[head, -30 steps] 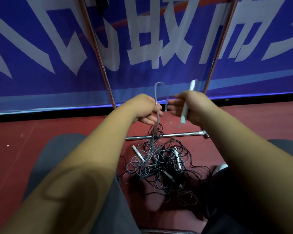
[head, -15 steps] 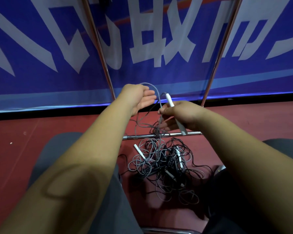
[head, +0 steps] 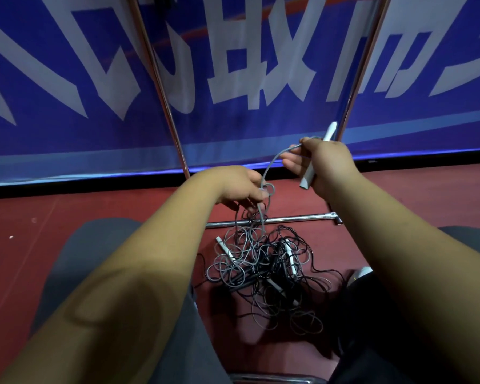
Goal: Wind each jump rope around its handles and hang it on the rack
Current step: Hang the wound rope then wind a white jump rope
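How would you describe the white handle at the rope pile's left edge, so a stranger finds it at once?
Find the chrome rack bar lying on the red floor; the tangled rope pile lies on its near side. On its left edge a white handle lies slanted among grey cord; the other white handle lies further right among black cord.

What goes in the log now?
right hand: grips white handle | left hand: pinches grey rope | rope pile: tangled on floor

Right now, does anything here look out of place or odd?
The ropes lie in one tangled heap on the floor, grey and black cords crossing. The grey cord pinched by the left hand has a knot-like loop; the right hand grips its white handle.
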The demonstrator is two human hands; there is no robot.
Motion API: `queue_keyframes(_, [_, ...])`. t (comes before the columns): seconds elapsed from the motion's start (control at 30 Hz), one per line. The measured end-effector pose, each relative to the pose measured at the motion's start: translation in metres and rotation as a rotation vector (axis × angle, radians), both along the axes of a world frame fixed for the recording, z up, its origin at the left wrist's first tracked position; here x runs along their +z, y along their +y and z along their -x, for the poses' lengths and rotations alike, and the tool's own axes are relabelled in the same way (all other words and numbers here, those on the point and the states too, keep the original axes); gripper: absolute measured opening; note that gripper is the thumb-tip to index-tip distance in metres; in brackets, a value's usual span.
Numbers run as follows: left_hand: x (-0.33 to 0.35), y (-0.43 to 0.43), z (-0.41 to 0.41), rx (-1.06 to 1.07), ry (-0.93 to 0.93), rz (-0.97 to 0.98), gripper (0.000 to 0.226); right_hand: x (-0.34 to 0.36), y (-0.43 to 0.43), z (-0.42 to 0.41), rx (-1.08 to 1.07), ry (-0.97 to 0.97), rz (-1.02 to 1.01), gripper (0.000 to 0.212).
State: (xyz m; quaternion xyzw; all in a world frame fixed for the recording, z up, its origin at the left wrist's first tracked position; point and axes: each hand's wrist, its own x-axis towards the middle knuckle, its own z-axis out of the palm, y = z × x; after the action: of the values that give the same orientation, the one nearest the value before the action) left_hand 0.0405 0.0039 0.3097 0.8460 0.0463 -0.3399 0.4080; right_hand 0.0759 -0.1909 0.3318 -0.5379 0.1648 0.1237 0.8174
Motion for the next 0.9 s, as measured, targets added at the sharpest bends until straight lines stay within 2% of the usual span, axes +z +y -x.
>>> queue_keyframes(0.13, [-0.014,0.003,-0.001,-0.028,0.018,-0.164,0.030,-0.002,-0.007,-0.005,-0.084,0.007,-0.084,0.021])
queue_keyframes(0.3, [-0.015,0.004,0.007,-0.294,0.127,-0.578,0.039,-0.003,-0.012,-0.012,-0.196,-0.013,-0.184,0.022])
queue_keyframes(0.4, [-0.015,0.004,0.012,-0.320,0.256,-0.688,0.072,-0.001,-0.013,-0.013,-0.266,-0.020,-0.257,0.020])
queue_keyframes(0.5, [-0.022,0.007,0.012,-0.207,0.277,-0.689,0.086,-0.001,-0.017,-0.017,-0.340,-0.037,-0.309,0.026])
queue_keyframes(0.6, [-0.022,0.009,0.013,-0.182,0.246,-0.698,0.083,-0.001,-0.021,-0.020,-0.383,-0.034,-0.312,0.032])
queue_keyframes(0.7, [-0.019,0.012,0.011,-0.144,0.200,-0.607,0.076,-0.005,-0.021,-0.025,-0.329,0.064,-0.206,0.038])
queue_keyframes(0.77, [-0.020,0.014,0.006,-0.061,0.170,-0.454,0.066,-0.006,-0.019,-0.025,-0.229,0.113,-0.017,0.024])
queue_keyframes(0.83, [-0.016,0.012,0.002,0.071,0.082,-0.281,0.052,-0.009,-0.017,-0.023,-0.067,0.198,0.318,0.010])
queue_keyframes(0.9, [-0.007,0.007,0.003,0.216,-0.019,-0.129,0.036,-0.013,-0.013,-0.015,0.114,0.289,0.459,0.017])
